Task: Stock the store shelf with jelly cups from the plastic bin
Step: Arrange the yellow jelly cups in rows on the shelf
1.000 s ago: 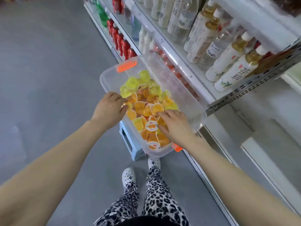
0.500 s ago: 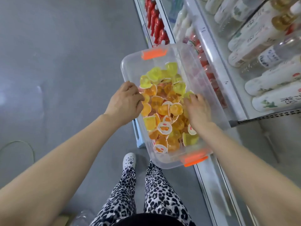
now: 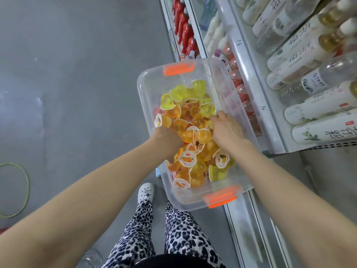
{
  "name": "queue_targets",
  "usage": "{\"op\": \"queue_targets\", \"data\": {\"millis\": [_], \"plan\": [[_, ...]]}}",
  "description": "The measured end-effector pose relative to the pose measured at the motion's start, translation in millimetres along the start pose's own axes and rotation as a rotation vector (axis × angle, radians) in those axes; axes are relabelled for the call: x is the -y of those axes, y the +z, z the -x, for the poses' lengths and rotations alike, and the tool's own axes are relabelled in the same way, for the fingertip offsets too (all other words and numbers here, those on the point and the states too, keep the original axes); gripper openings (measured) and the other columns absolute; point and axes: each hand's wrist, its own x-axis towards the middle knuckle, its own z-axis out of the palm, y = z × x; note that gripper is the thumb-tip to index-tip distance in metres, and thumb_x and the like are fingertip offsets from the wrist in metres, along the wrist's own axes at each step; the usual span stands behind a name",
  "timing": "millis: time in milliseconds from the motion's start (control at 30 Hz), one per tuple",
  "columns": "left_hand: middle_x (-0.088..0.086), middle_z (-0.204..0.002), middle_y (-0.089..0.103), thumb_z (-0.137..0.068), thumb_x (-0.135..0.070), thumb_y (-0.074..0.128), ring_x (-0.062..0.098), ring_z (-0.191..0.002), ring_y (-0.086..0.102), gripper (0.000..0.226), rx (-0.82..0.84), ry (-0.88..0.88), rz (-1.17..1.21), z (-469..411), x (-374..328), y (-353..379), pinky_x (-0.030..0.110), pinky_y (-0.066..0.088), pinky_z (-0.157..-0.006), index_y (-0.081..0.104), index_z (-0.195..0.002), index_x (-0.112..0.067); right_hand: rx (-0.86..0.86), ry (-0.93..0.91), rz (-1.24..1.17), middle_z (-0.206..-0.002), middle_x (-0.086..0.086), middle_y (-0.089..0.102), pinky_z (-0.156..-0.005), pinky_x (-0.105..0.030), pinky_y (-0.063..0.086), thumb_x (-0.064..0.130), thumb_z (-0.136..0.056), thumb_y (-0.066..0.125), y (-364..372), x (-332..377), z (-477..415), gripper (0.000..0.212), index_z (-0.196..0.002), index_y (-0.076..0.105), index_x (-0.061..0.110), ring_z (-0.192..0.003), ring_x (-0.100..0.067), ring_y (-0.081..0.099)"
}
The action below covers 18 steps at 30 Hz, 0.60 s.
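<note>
Grip report, both sides, from inside the plastic bin (image 3: 152, 89). My left grip (image 3: 167, 145) is knuckles-up and pushed into the pile. Its fingers are buried among the jelly cups (image 3: 202, 136), so I cannot tell whether they enclose any. My right grip (image 3: 227, 131) lies palm-down on the heap near the bin's shelf-side wall with its fingers spread apart. No cup is visibly pinched.

Cups: small, clear, orange and yellow, with peel-off foil lids. They are heaped loose at all angles, some lid-up, some on their sides. I judge them light and smooth-walled, likely to skid off one another and slip from a loose handful. The foil looks like the weak point. Best hold is probably round the body under the rim, or a cupped scoop of several, never by the lid tab.

Bin: transparent, with an orange latch (image 3: 178, 69) at each end, and still well filled. It sits just beside the store shelf (image 3: 249, 78), its long side against the shelf edge.

Beyond it, tea bottles (image 3: 316, 105) stand on the upper tier and red bottles (image 3: 185, 29) lower down the aisle. Below me are the grey floor (image 3: 77, 74), my white shoe (image 3: 146, 192) and a green cord loop (image 3: 27, 182) off to the left.

Stocking looks far from done. Which shelf space takes the cups, I cannot tell.
</note>
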Motion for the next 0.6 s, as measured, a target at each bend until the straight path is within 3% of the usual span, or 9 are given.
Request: {"op": "queue_targets", "data": {"millis": [100,233,333,500,600], "plan": [[-0.005,-0.131,0.056,-0.085,-0.037,0.071,0.024,-0.117,0.055,0.063,0.058,-0.017,0.058,-0.5,-1.7,-7.3,0.030,0.047,-0.082,0.043,-0.142,-0.031,0.113,-0.018,0.109,-0.141,-0.016,0.037,-0.096,-0.041,0.042,0.004,-0.091,0.045,-3.7,1.3,-12.7,0.050,-0.140,0.043,0.011,-0.121,-0.033,0.044],[-0.005,-0.095,0.049,-0.091,-0.021,0.065,0.017,-0.089,0.048,0.048,0.032,-0.044,0.202,-2.5,-1.6,-10.7,0.025,0.037,-0.072,0.050,-0.136,-0.026,0.065,-0.029,0.191,-0.130,-0.014,0.046,-0.087,-0.037,0.045,0.001,-0.089,0.052,-4.1,4.9,-19.0,0.044,-0.132,0.049,0.008,-0.118,-0.030,0.044],[-0.006,-0.083,0.044,-0.091,-0.021,0.065,0.016,-0.084,0.048,0.048,0.042,-0.013,0.184,-2.3,0.2,-8.3,0.025,0.039,-0.066,0.047,-0.135,-0.024,-0.005,-0.034,0.201,-0.123,-0.012,0.053,-0.080,-0.034,0.044,0.002,-0.091,0.049,-0.9,3.9,-17.3,0.040,-0.130,0.049,0.010,-0.115,-0.029,0.044],[0.001,-0.104,0.060,-0.087,-0.024,0.071,0.018,-0.086,0.056,0.057,-0.008,0.044,0.204,-4.7,7.6,1.6,0.027,0.045,-0.062,0.040,-0.134,-0.021,-0.049,-0.048,0.064,-0.118,-0.008,0.059,-0.073,-0.031,0.033,0.010,-0.092,0.052,-1.2,2.1,-7.2,0.046,-0.136,0.043,0.015,-0.114,-0.028,0.043],[0.003,-0.117,0.051,-0.081,-0.032,0.076,0.022,-0.092,0.056,0.058,-0.119,0.078,0.333,-7.3,13.7,0.8,0.032,0.051,-0.073,0.043,-0.127,-0.022,-0.147,-0.035,0.008,-0.119,-0.010,0.060,-0.081,-0.037,0.042,0.031,-0.092,0.053,-6.2,1.5,10.4,0.047,-0.136,0.045,0.016,-0.111,-0.031,0.046]]}}
